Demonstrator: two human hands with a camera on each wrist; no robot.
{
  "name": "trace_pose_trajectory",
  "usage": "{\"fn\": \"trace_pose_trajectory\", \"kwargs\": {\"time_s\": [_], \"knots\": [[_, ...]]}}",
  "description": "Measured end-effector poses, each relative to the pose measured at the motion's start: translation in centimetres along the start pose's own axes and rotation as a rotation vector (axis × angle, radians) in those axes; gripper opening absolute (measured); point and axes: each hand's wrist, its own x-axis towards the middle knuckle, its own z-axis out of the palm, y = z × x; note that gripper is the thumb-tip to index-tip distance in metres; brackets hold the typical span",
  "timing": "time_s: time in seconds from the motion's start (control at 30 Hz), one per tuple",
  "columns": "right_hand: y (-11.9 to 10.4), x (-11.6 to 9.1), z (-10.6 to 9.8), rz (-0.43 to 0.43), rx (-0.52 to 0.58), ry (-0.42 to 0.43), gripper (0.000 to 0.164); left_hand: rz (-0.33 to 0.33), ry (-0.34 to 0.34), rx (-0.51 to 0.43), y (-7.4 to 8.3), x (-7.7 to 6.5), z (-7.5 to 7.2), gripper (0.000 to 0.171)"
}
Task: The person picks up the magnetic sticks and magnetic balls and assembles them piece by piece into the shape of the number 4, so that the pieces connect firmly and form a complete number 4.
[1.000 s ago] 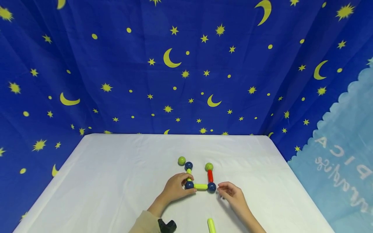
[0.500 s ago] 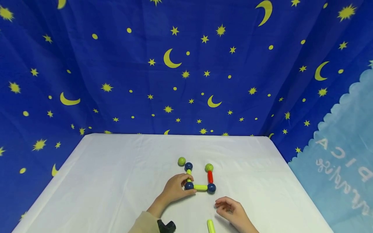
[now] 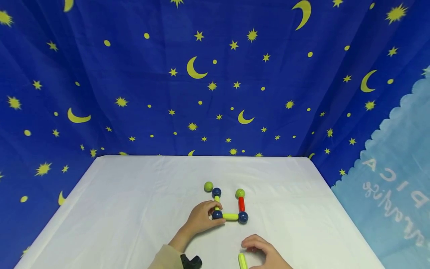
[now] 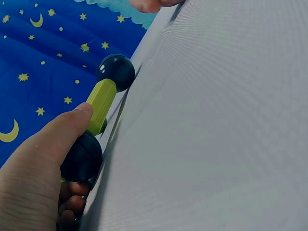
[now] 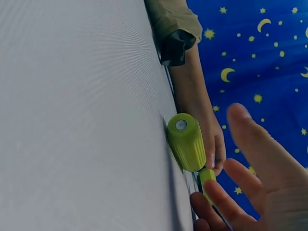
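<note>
My left hand [image 3: 198, 218] grips the near-left corner of a U-shaped build of magnetic rods and balls, fingers and thumb around a dark blue ball [image 3: 217, 215]. From there, one yellow-green rod [image 3: 230, 216] runs right to another blue ball [image 3: 243, 217]. A second yellow-green rod [image 3: 217, 199], partly behind the fingers, leads back to a blue ball [image 3: 216, 192]. The right side is a red rod [image 3: 241, 204] topped by a green ball [image 3: 240, 193]. Beside a loose yellow-green rod [image 5: 186, 144], my right hand [image 3: 267, 252] has its thumb and fingers spread apart, holding nothing.
Another green ball [image 3: 208, 186] lies right by the build's back-left blue ball. All of it rests on a white-covered table [image 3: 151, 186]. Behind hangs a blue curtain [image 3: 151, 74] with moons and stars, and a light blue cloth [image 3: 396, 179] hangs at the right.
My right hand has drawn back from the build's right-hand blue ball, toward the near edge, to the loose yellow-green rod. The left hand keeps its grip in place.
</note>
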Motion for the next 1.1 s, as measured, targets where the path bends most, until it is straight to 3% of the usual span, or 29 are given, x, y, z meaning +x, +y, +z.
{"fn": "trace_pose_trajectory", "kwargs": {"time_s": [0.3, 0.5, 0.67, 0.87, 1.1], "knots": [[1.0, 0.1, 0.1, -0.217, -0.063, -0.058, 0.051, -0.002, 0.009, -0.005, -0.3, 0.0, 0.2, 0.039], [1.1, 0.3, 0.3, -0.164, -0.087, -0.089, 0.046, -0.013, -0.001, -0.019, -0.1, 0.0, 0.0, 0.039], [1.1, 0.4, 0.4, -0.199, -0.110, -0.080, 0.045, -0.012, -0.011, -0.020, 0.0, 0.1, -0.1, 0.039], [0.8, 0.4, 0.3, -0.140, -0.097, -0.080, 0.043, -0.018, -0.012, -0.019, 0.2, 0.2, -0.2, 0.038], [0.9, 0.5, 0.6, -0.148, -0.137, -0.055, 0.046, -0.023, -0.014, -0.012, 0.1, 0.0, 0.0, 0.039]]}}
